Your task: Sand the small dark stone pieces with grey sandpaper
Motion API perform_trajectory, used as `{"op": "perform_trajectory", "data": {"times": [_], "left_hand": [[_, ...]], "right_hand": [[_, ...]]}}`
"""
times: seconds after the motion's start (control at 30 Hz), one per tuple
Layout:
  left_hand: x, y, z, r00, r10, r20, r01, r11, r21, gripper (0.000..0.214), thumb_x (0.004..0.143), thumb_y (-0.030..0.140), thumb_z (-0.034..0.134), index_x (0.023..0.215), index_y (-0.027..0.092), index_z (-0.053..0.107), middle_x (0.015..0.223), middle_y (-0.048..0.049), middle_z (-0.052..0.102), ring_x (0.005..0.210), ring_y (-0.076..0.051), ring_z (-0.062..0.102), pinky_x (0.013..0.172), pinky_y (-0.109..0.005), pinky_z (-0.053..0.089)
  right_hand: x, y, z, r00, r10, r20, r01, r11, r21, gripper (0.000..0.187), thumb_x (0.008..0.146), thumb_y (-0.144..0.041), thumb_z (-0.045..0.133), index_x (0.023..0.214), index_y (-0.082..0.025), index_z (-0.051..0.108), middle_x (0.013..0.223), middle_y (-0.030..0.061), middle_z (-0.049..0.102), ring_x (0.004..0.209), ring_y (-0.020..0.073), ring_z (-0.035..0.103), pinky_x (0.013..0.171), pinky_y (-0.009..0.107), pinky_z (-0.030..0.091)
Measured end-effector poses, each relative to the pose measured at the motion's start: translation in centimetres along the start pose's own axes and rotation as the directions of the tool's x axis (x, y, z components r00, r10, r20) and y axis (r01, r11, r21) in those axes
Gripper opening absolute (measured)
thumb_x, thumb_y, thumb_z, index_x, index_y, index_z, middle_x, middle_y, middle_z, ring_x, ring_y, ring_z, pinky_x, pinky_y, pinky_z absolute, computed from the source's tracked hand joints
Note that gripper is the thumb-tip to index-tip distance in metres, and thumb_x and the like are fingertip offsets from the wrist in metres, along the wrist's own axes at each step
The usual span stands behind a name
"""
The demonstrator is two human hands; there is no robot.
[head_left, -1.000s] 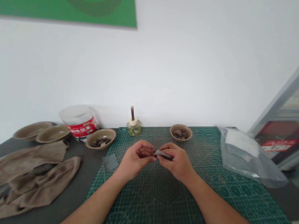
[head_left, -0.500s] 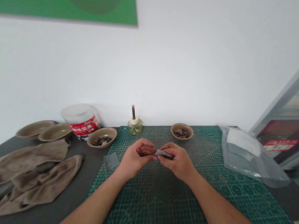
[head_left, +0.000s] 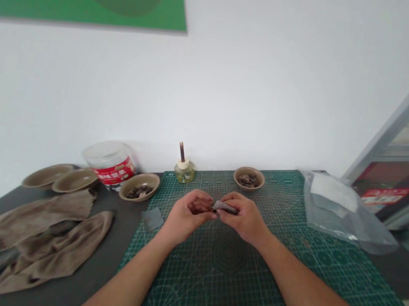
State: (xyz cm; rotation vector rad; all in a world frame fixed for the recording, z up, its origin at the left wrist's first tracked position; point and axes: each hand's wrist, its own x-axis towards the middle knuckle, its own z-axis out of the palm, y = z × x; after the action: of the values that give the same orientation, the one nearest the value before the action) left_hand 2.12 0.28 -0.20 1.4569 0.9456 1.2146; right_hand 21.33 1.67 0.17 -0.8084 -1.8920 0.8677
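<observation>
My left hand (head_left: 188, 214) and my right hand (head_left: 244, 217) meet above the green cutting mat (head_left: 244, 286). The right hand's fingers pinch a small folded grey sheet (head_left: 224, 207), likely sandpaper. The left hand is curled shut around a small dark piece (head_left: 202, 208) that touches the sheet's end; most of the piece is hidden by the fingers.
Bowls of dark pieces stand behind the hands (head_left: 249, 178) and to the left (head_left: 139, 187). A small glass bottle with a stick (head_left: 184, 170), a red-labelled tub (head_left: 110, 164), two bare dishes (head_left: 61, 178), stained rags (head_left: 40, 229), a grey square (head_left: 152, 217) and a plastic bag (head_left: 340, 211) lie around.
Both hands stay together over the mat and have shifted only slightly away from me. The view has drifted a little.
</observation>
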Motion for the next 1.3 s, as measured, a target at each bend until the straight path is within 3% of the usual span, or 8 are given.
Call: {"op": "perform_trajectory", "data": {"times": [0.37, 0.5, 0.63, 0.93, 1.07, 1.3], "left_hand": [[-0.1, 0.5, 0.2, 1.000, -0.028, -0.001, 0.028, 1.000, 0.003, 0.036, 0.064, 0.014, 0.078, 0.094, 0.017, 0.059, 0.080, -0.0022, 0.071, 0.074, -0.016, 0.068, 0.070, -0.028, 0.055], [0.3, 0.1, 0.1, 0.998, -0.044, -0.037, 0.044, 0.999, 0.005, 0.032, 0.066, 0.021, 0.078, 0.094, 0.015, 0.063, 0.088, -0.0067, 0.073, 0.081, -0.017, 0.070, 0.079, -0.031, 0.055], [0.5, -0.4, 0.0, 0.989, -0.058, -0.136, 0.058, 0.998, 0.002, 0.027, 0.067, 0.024, 0.078, 0.088, 0.014, 0.065, 0.086, -0.0066, 0.074, 0.076, -0.016, 0.069, 0.076, -0.029, 0.056], [0.3, -0.4, 0.6, 0.985, -0.028, -0.169, 0.047, 0.993, 0.107, 0.028, 0.067, 0.026, 0.078, 0.092, 0.016, 0.069, 0.081, -0.0039, 0.073, 0.072, -0.016, 0.068, 0.067, -0.026, 0.053], [0.2, -0.2, 0.7, 0.978, 0.007, -0.207, 0.041, 0.974, 0.224, 0.018, 0.066, 0.028, 0.077, 0.076, 0.015, 0.069, 0.072, -0.0022, 0.070, 0.065, -0.014, 0.063, 0.060, -0.023, 0.048], [0.1, -0.2, 0.7, 0.988, -0.006, -0.155, 0.044, 0.969, 0.243, 0.015, 0.071, 0.028, 0.073, 0.079, 0.016, 0.067, 0.066, 0.0001, 0.067, 0.060, -0.012, 0.059, 0.057, -0.022, 0.045]], "right_hand": [[-0.1, -0.4, -0.2, 1.000, -0.016, 0.022, 0.016, 0.999, 0.029, 0.006, 0.077, -0.024, 0.070, 0.079, -0.019, 0.072, 0.088, 0.0013, 0.064, 0.076, 0.0134, 0.060, 0.067, 0.023, 0.044], [0.2, 0.0, -0.5, 0.994, 0.008, -0.110, -0.003, 0.999, 0.050, 0.012, 0.083, -0.027, 0.065, 0.088, -0.019, 0.072, 0.093, 0.0030, 0.066, 0.084, 0.0164, 0.062, 0.076, 0.026, 0.047], [0.3, 0.2, -0.4, 0.979, 0.003, -0.206, -0.008, 1.000, -0.024, 0.013, 0.084, -0.026, 0.063, 0.090, -0.019, 0.073, 0.091, 0.0037, 0.068, 0.084, 0.0172, 0.063, 0.077, 0.028, 0.047], [-0.3, -0.5, 0.8, 0.982, -0.049, -0.183, 0.029, 0.994, -0.109, 0.013, 0.083, -0.022, 0.064, 0.092, -0.022, 0.074, 0.094, 0.0036, 0.068, 0.084, 0.0162, 0.064, 0.077, 0.027, 0.048], [-0.4, -0.4, 1.1, 0.982, -0.040, -0.187, 0.020, 0.994, -0.109, 0.011, 0.083, -0.022, 0.065, 0.089, -0.022, 0.074, 0.093, 0.0032, 0.068, 0.083, 0.0161, 0.063, 0.076, 0.027, 0.048], [-0.1, -0.1, 1.1, 0.984, -0.001, -0.181, -0.016, 0.996, -0.090, 0.010, 0.084, -0.023, 0.065, 0.082, -0.021, 0.074, 0.090, 0.0030, 0.067, 0.082, 0.0158, 0.063, 0.076, 0.027, 0.048]]}}
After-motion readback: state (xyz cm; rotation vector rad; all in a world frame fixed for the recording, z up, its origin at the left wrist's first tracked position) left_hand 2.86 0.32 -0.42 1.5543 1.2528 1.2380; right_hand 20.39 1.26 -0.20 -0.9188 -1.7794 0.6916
